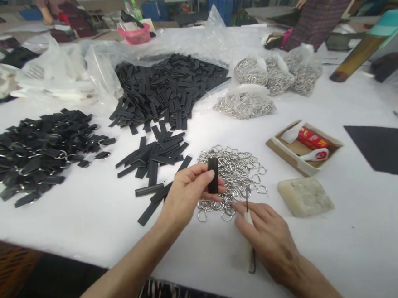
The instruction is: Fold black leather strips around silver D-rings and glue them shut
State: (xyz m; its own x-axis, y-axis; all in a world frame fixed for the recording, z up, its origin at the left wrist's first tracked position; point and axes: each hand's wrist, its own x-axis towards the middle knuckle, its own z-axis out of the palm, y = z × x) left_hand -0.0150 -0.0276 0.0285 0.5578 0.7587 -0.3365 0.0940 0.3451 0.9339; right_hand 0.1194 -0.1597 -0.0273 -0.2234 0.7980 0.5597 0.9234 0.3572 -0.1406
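Between its thumb and fingers my left hand (191, 186) pinches a short black strip (213, 175), held upright above a pile of silver D-rings (236, 169). My right hand (264, 235) is closed around an awl-like tool (248, 218) with a pale handle and a thin dark metal tip pointing away from me. Its fingertips reach the near edge of the D-rings; whether they touch one I cannot tell. Left of the rings lie loose black strips (151, 154). Farther left is a heap of black strips fitted with rings (35, 153).
A large heap of black strips (170, 87) lies behind, with plastic bags of D-rings (246, 104) beside it. To the right are a small cardboard box (304, 168), a whitish block (305, 197) and a black sheet (386, 149). Other people stand across the table (99, 237).
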